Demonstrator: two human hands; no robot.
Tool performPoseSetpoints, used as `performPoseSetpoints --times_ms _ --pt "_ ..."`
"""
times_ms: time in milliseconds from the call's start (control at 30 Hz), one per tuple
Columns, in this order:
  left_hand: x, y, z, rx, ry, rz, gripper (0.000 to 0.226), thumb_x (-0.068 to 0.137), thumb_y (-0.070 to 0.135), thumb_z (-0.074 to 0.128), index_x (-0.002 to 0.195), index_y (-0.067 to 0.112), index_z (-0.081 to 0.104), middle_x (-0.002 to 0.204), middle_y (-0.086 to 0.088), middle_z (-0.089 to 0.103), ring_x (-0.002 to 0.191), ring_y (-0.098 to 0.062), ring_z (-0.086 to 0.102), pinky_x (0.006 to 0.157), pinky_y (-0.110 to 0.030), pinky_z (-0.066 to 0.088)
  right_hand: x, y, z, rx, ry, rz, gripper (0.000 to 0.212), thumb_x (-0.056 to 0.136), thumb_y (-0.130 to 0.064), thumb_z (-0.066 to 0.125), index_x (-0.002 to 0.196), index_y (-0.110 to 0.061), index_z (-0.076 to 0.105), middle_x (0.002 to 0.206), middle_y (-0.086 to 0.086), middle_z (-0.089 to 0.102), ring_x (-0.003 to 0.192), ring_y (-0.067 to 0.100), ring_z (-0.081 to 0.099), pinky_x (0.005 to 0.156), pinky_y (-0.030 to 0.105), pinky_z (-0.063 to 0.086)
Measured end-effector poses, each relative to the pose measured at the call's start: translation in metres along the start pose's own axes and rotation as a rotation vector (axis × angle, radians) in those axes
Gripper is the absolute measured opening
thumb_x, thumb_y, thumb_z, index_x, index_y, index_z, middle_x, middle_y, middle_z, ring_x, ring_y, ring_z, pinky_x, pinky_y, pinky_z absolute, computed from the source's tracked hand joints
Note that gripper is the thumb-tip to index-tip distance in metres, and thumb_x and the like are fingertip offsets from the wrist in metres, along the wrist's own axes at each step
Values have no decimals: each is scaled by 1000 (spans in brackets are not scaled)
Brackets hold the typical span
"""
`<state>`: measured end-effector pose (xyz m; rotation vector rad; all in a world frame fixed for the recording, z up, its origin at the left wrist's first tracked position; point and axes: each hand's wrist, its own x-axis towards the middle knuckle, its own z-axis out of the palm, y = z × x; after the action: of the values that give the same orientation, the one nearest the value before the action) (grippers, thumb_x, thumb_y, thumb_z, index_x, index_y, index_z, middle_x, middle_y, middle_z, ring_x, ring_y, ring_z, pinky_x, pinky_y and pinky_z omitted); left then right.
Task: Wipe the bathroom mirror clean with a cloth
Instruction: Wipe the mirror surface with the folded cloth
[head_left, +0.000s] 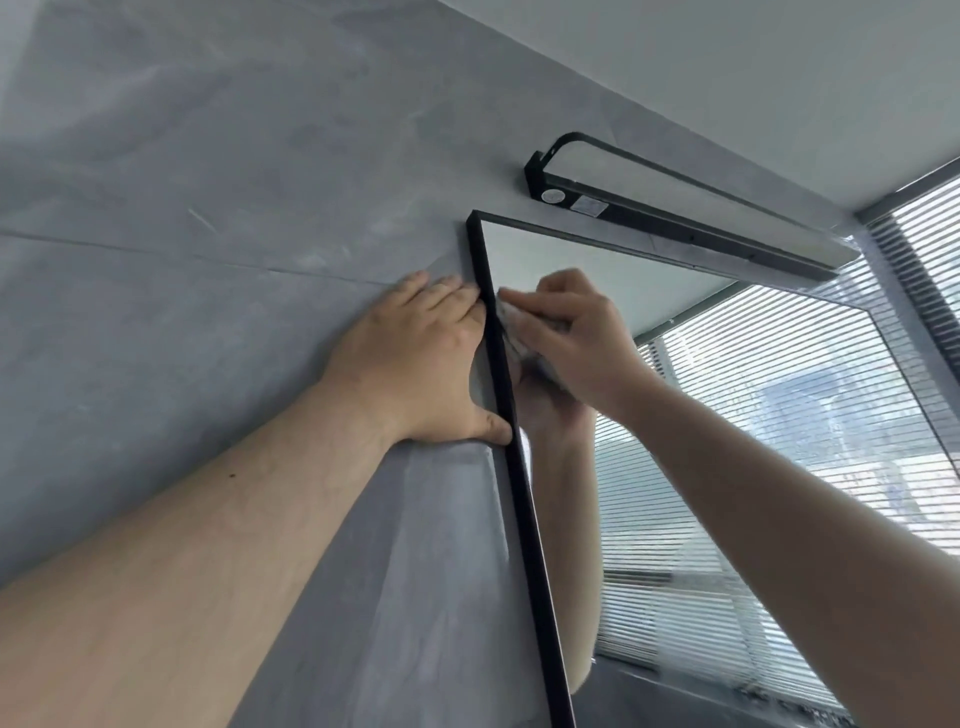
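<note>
1. Head view, mirror (727, 415): black frame (519, 493), mounted on grey wall (208, 208).
2. Cloth (511, 338): pale, bunched, pressed to the glass near the upper-left corner, just inside the frame.
3. Right hand (576, 338): fingers curled round the cloth, gripping it.
4. Left hand (421, 364): flat on the wall, fingers straight, thumb touching the frame.
5. Black light fixture (675, 223): above the mirror.

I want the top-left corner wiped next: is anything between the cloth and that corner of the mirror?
Nothing visible. The right hand holds the cloth on the mirror beside the black frame, bare glass up to the corner. The left hand rests on the wall outside the frame; the lamp hangs above.
</note>
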<state>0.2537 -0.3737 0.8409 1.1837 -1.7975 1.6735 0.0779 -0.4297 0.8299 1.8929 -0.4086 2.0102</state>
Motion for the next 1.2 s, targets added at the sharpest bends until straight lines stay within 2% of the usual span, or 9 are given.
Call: performPoseSetpoints --times_ms 167,333,467,567,633,733,933,1033,1200 --pt "1 0 0 6 -25 2 134 57 98 36 156 10 15 165 -6 12 152 -19 6 124 -41 3 -91 0 -9 -18 -26 -93 31 85 -34 67 115 -40 70 94 -14 53 94 5 57 87 41 49" --pt "1 0 -1 15 -22 -3 134 55 97 35 156 10 17 165 -5 14 152 -19 8 124 -40 4 -165 5 -21 -106 -68 -160 31 82 -33 66 110 -40 72 101 -23 50 100 4 55 84 25 46" --pt "0 1 -3 9 -33 -9 136 50 96 27 155 10 19 165 -5 15 152 -18 9 124 -40 4 -152 13 -23 -109 -23 -159 23 85 -31 66 106 -33 76 97 -13 54 91 12 58 75 31 51" --pt "-2 1 -4 12 -39 -15 135 50 96 25 155 10 21 164 -6 16 152 -19 10 124 -40 4 -103 34 -34 -99 115 66 25 88 -26 70 113 -29 72 95 -5 55 91 13 60 81 21 48" --pt "-3 3 -5 21 -42 -11 133 54 95 25 155 9 21 164 -6 16 152 -19 9 124 -40 3 -76 51 -47 -76 196 226 23 91 -21 71 114 -21 73 100 0 57 98 15 61 89 22 48" --pt "-6 6 -6 19 -43 -6 126 61 92 31 155 9 21 164 -7 17 152 -20 9 124 -40 1 -70 59 -48 -49 237 305 25 92 -20 70 117 -15 74 101 -4 56 97 7 61 93 21 48" --pt "-11 8 -7 -27 11 13 119 62 87 43 148 4 38 158 -11 32 149 -24 23 124 -41 9 -131 45 -40 -145 155 240 28 89 -12 68 116 -20 72 107 -4 58 102 13 60 92 36 51" --pt "-12 9 -5 -48 32 14 112 62 83 53 142 3 47 153 -13 41 145 -27 32 123 -42 14 -173 32 -33 -130 101 149 22 90 -19 68 110 -23 73 102 -5 57 98 19 60 84 43 53" --pt "-22 16 2 -115 112 0 89 68 64 75 129 2 61 143 -17 52 138 -34 43 120 -45 22 -249 7 -25 -142 65 14 23 87 -27 62 105 -24 76 101 -12 53 91 16 56 74 42 52"
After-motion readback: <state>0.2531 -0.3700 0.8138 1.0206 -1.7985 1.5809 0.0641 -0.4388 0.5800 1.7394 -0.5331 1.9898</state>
